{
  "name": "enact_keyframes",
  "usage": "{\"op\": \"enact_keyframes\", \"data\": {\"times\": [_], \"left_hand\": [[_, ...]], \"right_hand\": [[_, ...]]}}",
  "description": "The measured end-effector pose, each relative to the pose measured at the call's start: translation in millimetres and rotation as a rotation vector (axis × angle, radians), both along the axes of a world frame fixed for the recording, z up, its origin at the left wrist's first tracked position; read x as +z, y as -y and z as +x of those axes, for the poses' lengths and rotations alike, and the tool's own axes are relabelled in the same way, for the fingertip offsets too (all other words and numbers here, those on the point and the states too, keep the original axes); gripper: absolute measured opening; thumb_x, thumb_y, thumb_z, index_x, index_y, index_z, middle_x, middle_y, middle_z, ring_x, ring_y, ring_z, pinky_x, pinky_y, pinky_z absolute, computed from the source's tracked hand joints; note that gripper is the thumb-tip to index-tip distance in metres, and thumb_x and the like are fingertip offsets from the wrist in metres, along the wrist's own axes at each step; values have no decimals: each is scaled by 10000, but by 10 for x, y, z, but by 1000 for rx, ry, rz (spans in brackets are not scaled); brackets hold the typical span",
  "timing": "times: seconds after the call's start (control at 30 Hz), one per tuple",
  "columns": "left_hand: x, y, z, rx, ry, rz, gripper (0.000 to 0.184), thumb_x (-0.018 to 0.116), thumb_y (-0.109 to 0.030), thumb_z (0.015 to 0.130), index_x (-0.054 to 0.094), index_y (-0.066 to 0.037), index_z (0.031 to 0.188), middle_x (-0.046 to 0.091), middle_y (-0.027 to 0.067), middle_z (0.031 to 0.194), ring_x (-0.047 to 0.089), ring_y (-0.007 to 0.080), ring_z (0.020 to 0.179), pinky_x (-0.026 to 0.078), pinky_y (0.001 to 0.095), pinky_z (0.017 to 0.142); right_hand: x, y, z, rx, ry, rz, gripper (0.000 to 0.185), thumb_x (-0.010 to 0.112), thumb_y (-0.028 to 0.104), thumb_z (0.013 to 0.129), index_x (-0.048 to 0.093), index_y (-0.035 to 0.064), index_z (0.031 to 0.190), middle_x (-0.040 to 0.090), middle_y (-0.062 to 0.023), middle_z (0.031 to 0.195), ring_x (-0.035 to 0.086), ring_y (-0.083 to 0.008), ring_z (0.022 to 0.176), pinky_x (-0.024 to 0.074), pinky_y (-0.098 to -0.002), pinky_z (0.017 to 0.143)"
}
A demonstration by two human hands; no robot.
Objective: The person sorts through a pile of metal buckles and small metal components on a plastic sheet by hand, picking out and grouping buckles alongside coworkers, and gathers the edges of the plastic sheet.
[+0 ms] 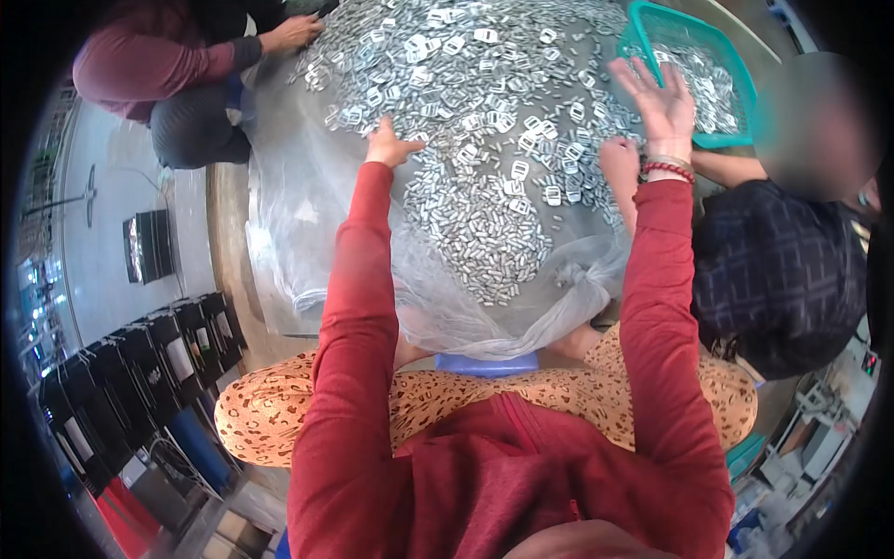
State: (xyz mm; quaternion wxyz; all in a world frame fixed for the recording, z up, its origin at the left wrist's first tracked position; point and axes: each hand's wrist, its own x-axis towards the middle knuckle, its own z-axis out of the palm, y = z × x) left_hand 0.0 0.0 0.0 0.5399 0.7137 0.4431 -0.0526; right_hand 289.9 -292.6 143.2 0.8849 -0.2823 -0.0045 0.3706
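My left hand (386,147) is over the left side of a spread of small metal parts, its thumb and a finger stretched apart and nothing visible in it. Small silvery cylinder-like pieces (489,244) form a dense pile right of and below it. Flat metal buckle-like pieces (503,122) lie scattered among and above them. My right hand (666,110) is raised palm up beside the green basket (691,19), fingers spread, holding nothing I can see. Inside the basket lie many shiny metal pieces (712,93).
Clear plastic sheeting (307,233) lies under the parts and bunches near my legs. At upper left, another person's hand (293,34) reaches the parts. A co-worker in dark clothing (778,270) sits at right; a hand (619,158), apparently theirs, is near my right wrist.
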Motion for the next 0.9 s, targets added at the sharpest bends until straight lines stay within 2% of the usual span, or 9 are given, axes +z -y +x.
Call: {"op": "enact_keyframes", "data": {"times": [0.17, 0.23, 0.33, 0.43, 0.5, 0.63, 0.67, 0.8, 0.9], "left_hand": [[92, -223, 41, -51, -262, 685, 1254, 856, -104, 435, 67, -436, 1353, 89, 281, 1366, 318, 527, 1143, 371, 515, 927], [-80, -101, 253, -86, -253, 711, 1243, 846, -56, 410, 121, -489, 1322, 78, 205, 1400, 334, 512, 1114, 451, 506, 832], [-119, -249, 355, -103, -220, 731, 1238, 836, -19, 357, 196, -506, 1298, 103, 119, 1424, 314, 516, 1106, 437, 527, 841], [-217, -415, 360, -132, -222, 736, 1212, 849, -68, 358, 214, -494, 1298, 121, 164, 1414, 277, 530, 1128, 401, 541, 877], [-212, -404, 397, -338, -212, 840, 1092, 863, -306, 396, 276, -380, 1314, 236, 240, 1344, 195, 440, 1245, 246, 595, 937], [-171, 140, 376, -485, -305, 838, 981, 826, -330, 481, 299, -361, 1308, 318, 244, 1303, 176, 379, 1275, 245, 579, 922], [-808, 147, 339, -511, -276, 958, 912, 806, -312, 517, 333, -334, 1296, 315, 249, 1304, 207, 339, 1280, 266, 575, 901], [-120, 718, 1, -615, -193, 613, 731, 796, -273, 523, 484, -271, 1185, 382, 237, 1242, 373, 309, 1201, 324, 568, 891], [-358, 914, -317, -513, 35, 421, 674, 793, -254, 521, 525, -237, 1139, 439, 210, 1203, 457, 348, 1111, 377, 525, 893]], "right_hand": [[-523, -1243, -592, 469, 837, -746, 1048, 723, 324, 682, -14, 156, 1407, -4, -180, 1445, 168, -357, 1295, 492, -507, 737], [-909, -1425, -404, 506, 1442, -1157, 1116, 757, 460, 585, 59, 190, 1412, 192, -235, 1405, 132, -390, 1310, 293, -502, 984], [-1550, -1837, -262, 356, 1511, -1147, 1063, 761, 510, 543, 169, 265, 1392, 199, -274, 1387, 123, -437, 1297, 187, -517, 1031], [-1515, -1919, -772, 230, 1464, -1318, 1020, 794, 483, 487, 243, 393, 1341, 188, -224, 1372, 255, -517, 1193, 305, -593, 936], [-1547, -1821, -1111, 309, 1584, -1315, 987, 802, 446, 499, 267, 410, 1328, 197, -171, 1377, 227, -481, 1217, 336, -595, 916], [-1524, -1515, -1632, 561, 1616, -1293, 845, 787, 289, 539, 367, 284, 1272, 325, -96, 1306, 325, -434, 1141, 398, -562, 874], [-1537, -1449, -1678, 549, 1627, -1286, 816, 781, 291, 545, 381, 267, 1256, 351, -92, 1281, 336, -433, 1129, 401, -556, 873], [-1537, -866, -2000, 544, 1655, -1217, 663, 738, 210, 567, 462, 163, 1168, 472, -111, 1112, 422, -359, 1057, 394, -458, 860], [-1489, -513, -1980, 593, 1506, -1053, 428, 654, 106, 635, 572, 59, 1052, 541, -127, 964, 560, -258, 868, 460, -350, 749]]}}
